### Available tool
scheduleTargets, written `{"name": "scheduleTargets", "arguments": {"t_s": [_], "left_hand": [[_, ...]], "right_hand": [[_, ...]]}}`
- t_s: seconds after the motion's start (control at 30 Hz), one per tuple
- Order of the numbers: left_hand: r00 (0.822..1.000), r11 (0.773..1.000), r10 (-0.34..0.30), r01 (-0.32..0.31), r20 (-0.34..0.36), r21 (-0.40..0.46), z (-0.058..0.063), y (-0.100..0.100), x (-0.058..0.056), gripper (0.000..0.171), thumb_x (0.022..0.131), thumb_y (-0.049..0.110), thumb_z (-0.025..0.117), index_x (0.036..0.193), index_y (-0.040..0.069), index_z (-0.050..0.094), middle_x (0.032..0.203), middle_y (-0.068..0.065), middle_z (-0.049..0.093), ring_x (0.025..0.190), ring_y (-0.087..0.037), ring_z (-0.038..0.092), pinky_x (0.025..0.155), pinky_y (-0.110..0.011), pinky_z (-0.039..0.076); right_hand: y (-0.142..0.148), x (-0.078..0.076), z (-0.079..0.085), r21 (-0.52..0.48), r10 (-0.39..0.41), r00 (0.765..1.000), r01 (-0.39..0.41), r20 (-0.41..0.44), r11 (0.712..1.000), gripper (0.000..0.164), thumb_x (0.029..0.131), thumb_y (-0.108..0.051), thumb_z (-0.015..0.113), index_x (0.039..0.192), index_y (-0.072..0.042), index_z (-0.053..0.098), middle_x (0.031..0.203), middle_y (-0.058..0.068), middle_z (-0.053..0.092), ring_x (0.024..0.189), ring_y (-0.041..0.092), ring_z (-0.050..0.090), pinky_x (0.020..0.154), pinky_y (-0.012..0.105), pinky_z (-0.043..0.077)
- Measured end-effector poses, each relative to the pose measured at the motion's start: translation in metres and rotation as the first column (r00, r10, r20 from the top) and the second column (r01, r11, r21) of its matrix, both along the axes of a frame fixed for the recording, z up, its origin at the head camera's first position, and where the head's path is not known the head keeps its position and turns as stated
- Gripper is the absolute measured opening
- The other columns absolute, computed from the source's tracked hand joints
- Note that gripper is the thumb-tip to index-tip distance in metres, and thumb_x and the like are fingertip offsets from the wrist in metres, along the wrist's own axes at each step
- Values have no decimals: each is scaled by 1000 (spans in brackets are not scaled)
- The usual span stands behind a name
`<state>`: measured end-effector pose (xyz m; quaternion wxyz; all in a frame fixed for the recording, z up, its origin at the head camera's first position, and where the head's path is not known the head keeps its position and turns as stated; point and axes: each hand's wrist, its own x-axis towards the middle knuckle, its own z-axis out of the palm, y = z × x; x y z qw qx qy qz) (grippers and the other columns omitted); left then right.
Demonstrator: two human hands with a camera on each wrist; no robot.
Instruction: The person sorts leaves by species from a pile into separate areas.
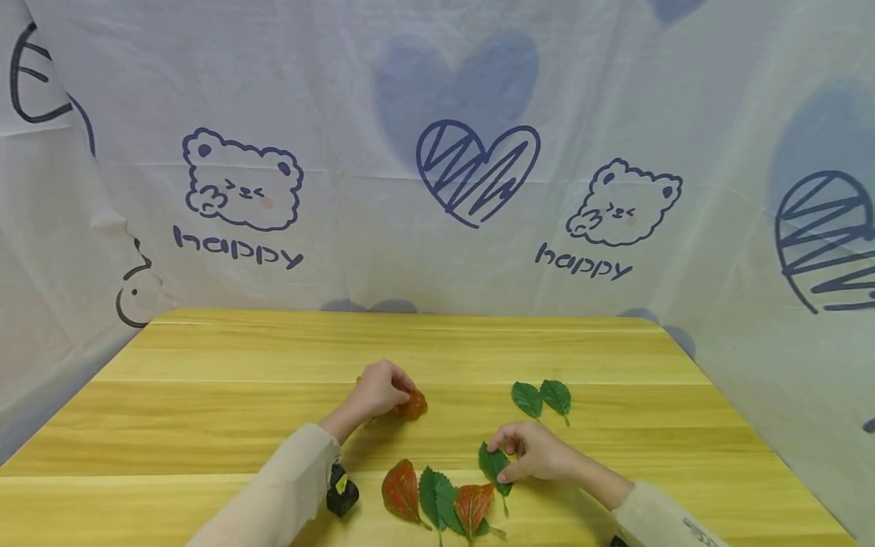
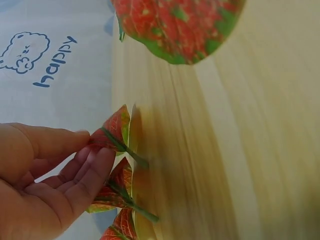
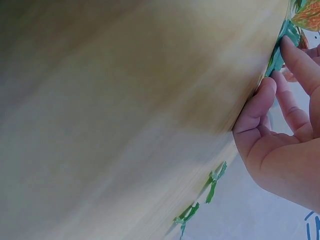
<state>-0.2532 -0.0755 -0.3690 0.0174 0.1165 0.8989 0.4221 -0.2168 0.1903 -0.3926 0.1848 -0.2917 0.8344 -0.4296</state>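
In the head view my left hand [image 1: 380, 391], left of the middle of the table, pinches a red leaf [image 1: 414, 405] by its edge. The left wrist view shows that red leaf [image 2: 116, 129] between thumb and fingers, with more red leaves beside it, partly behind the hand. My right hand [image 1: 536, 452] is at a green leaf [image 1: 494, 463] close over the table, thumb and index finger bent at its edges. In the right wrist view fingertips [image 3: 286, 42] lie at the green leaf [image 3: 276, 60].
Red and green leaves overlap in a row near the front, a red leaf [image 1: 400, 490] at its left end and another red leaf [image 1: 474, 505] further right. Two green leaves [image 1: 526, 399] lie behind my right hand. A printed cloth [image 1: 355, 228] hangs behind the wooden table [image 1: 239, 357].
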Motion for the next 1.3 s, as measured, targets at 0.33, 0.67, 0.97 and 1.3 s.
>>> {"name": "scheduleTargets", "arguments": {"t_s": [0.33,0.67,0.97,1.3], "left_hand": [[998,1000,18,-19,58,15,0,-1,1,14,76,-12,60,85,-4,67,76,-8,62,64,-15,57,54,-28,50],[999,999,-4,5,32,-33,4,-2,9,16,76,-11,60,89,-3,66,78,-11,62,64,-16,57,53,-26,49],[995,992,-7,-7,-104,-127,9,-3,15,29,66,-15,53,88,-1,68,82,-11,62,79,-25,57,64,-34,48],[952,974,-53,-17,-301,-225,7,-4,28,22,71,-13,59,90,-5,66,79,-13,61,69,-19,55,59,-28,47]], "right_hand": [[0,0,0,2,2,1000,-2,-6,1000,28,70,1,73,96,4,60,74,3,42,52,7,30,47,18,28],[0,0,1,10,10,1000,-10,-10,1000,29,71,0,73,96,4,60,75,3,43,51,7,30,47,18,28],[0,0,1,12,0,1000,0,4,1000,29,71,0,73,97,4,60,75,3,43,51,7,30,46,18,28],[0,0,0,4,0,1000,0,4,1000,29,70,2,72,96,4,60,74,3,42,50,6,29,46,17,27]]}}
